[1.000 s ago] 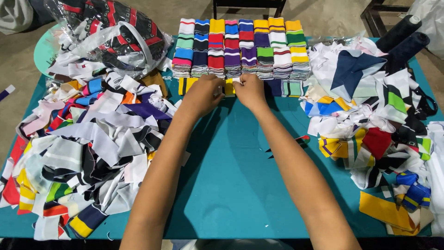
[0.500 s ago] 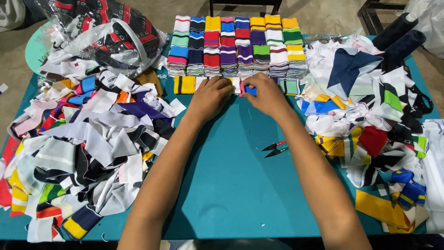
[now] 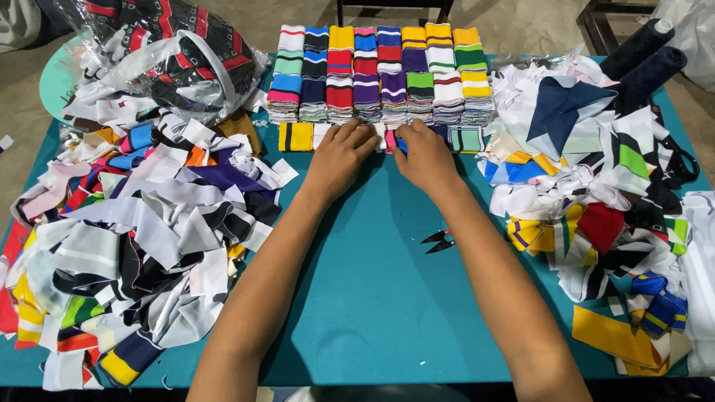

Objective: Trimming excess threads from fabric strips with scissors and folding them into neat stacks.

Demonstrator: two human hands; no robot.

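Observation:
Both of my arms reach across a teal table to a row of folded knit collar pieces. My left hand and my right hand rest side by side on a small pink, white and blue folded piece, fingers curled over it. Just beyond stand neat stacks of folded striped pieces in many colours. A yellow and black folded piece lies left of my left hand, a green striped one right of my right hand.
A loose heap of striped fabric strips covers the left of the table, another heap the right. Small black thread snips lie near my right forearm. A clear plastic bag of dark fabric sits far left; dark thread cones far right.
Both hands have stayed on the front row of folded pieces, shifting slightly and pressing closer together over the small piece. The camera has tilted a little.

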